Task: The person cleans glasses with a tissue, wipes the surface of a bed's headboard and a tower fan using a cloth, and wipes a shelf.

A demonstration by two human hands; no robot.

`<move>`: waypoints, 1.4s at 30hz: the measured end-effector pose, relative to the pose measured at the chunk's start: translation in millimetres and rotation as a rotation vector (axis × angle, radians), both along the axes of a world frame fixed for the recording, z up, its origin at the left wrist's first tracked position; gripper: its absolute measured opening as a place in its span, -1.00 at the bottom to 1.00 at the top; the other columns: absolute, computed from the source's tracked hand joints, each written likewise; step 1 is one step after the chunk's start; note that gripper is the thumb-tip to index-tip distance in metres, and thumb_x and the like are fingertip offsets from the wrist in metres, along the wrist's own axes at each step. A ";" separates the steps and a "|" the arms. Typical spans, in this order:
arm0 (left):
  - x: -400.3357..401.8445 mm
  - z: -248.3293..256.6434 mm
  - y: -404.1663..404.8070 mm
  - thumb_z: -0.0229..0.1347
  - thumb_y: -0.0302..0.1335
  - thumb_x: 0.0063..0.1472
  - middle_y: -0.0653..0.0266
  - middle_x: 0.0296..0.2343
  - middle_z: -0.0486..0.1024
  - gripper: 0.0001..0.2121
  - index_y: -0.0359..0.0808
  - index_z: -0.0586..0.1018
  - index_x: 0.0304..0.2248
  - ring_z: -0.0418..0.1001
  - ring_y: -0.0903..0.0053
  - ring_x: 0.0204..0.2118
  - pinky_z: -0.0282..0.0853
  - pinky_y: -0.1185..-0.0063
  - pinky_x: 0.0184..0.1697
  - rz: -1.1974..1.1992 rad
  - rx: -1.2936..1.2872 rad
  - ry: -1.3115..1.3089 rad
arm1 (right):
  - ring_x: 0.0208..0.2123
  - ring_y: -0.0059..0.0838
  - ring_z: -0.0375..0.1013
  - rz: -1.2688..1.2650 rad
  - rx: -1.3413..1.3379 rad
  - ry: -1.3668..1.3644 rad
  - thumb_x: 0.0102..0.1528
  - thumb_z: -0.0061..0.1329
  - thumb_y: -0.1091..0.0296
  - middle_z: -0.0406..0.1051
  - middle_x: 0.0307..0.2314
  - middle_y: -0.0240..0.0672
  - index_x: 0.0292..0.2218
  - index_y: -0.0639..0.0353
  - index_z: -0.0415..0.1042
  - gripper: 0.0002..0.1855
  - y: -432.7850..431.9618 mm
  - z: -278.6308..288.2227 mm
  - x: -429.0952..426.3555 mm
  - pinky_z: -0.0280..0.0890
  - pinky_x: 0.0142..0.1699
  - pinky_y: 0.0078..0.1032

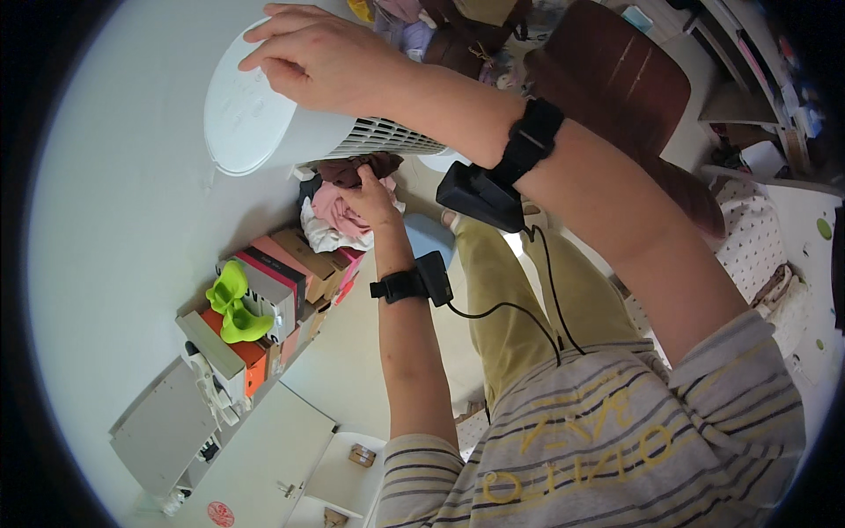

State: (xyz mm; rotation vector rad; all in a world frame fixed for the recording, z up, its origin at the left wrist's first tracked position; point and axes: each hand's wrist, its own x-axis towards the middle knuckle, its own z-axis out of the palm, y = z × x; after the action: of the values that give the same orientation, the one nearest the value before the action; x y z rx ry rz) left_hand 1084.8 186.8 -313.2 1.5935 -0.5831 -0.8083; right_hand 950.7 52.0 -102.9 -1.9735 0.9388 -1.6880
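My right hand point(317, 59) reaches over the round white top of a tower fan point(247, 125). Its fingers are spread and a little bent, with nothing between them; whether they touch the top I cannot tell. Lower down, beside the fan's grille, my left hand point(373, 204) has its thumb and fingers around a dark maroon cloth point(350, 173). Part of those fingers is hidden. Under and beside that cloth lie a pink garment point(337, 208) and a white garment point(320, 231) in a heap. Each forearm wears a black strap with a small cabled device.
Along the wall stand stacked shoe boxes point(264, 290), with lime-green shoes point(237, 303) on top. A grey cabinet point(158, 429) and a white door point(270, 455) are farther down. A brown chair point(607, 72) stands beyond my right arm. A blue object point(429, 237) sits by my feet.
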 end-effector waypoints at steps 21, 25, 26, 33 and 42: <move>-0.5 -155.5 8.6 -0.01 -0.62 0.14 0.15 -0.35 0.47 -0.70 -0.54 0.33 -0.13 0.46 0.50 -0.51 0.42 0.56 -0.49 -0.172 -0.297 0.003 | 0.12 -0.03 0.12 0.108 -0.190 -0.571 0.25 -0.23 0.23 0.10 0.06 0.03 0.09 0.32 0.12 -0.53 10.6 -170.7 9.0 -0.01 0.24 -0.23; -17.6 -254.3 10.3 0.01 -0.60 0.15 0.09 -0.32 0.50 -0.67 -0.59 0.34 -0.09 0.50 0.46 -0.40 0.47 0.58 -0.31 -0.171 -0.090 -0.122 | 0.20 -0.05 -0.03 -0.162 -0.056 -0.158 0.23 -0.20 0.35 0.00 0.11 0.05 0.22 0.32 -0.09 -0.39 56.9 -344.9 -23.8 -0.11 0.27 -0.32; 19.0 -310.1 11.4 0.01 -0.58 0.17 0.10 -0.35 0.52 -0.70 -0.57 0.38 -0.11 0.49 0.48 -0.42 0.46 0.59 -0.35 -0.130 -0.012 -0.352 | 0.15 -0.01 0.06 -0.203 -0.008 -0.138 0.14 -0.12 0.33 0.11 0.05 0.04 0.13 0.25 0.07 -0.44 73.7 -368.2 -12.7 0.00 0.22 -0.23; -5.6 -454.8 38.9 0.09 -0.60 0.13 0.20 -0.10 0.38 -0.57 -0.45 0.29 0.00 0.38 0.47 -0.08 0.32 0.58 -0.03 -0.658 0.175 0.214 | 0.11 -0.04 0.14 -0.027 0.643 0.099 0.08 0.03 0.25 0.17 0.03 -0.03 0.14 0.18 0.06 -0.33 166.9 -620.7 -3.7 0.10 0.18 -0.23; 3.1 -486.7 15.4 0.19 -0.57 0.11 0.09 -0.11 0.48 -0.56 -0.43 0.41 0.00 0.44 0.56 -0.12 0.32 0.65 -0.01 -1.377 0.047 -0.286 | -0.24 -0.58 0.45 -0.194 0.879 -0.282 0.15 0.04 0.29 0.44 -0.21 -0.33 -0.02 0.22 0.30 -0.60 132.2 -721.2 -70.2 0.39 -0.13 -0.53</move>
State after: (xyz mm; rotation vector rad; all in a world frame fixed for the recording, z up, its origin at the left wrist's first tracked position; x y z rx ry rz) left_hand 1088.0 202.2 -799.9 1.1902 -1.9603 -1.5627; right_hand 880.5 184.2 -824.2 -1.0676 1.4596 -1.2493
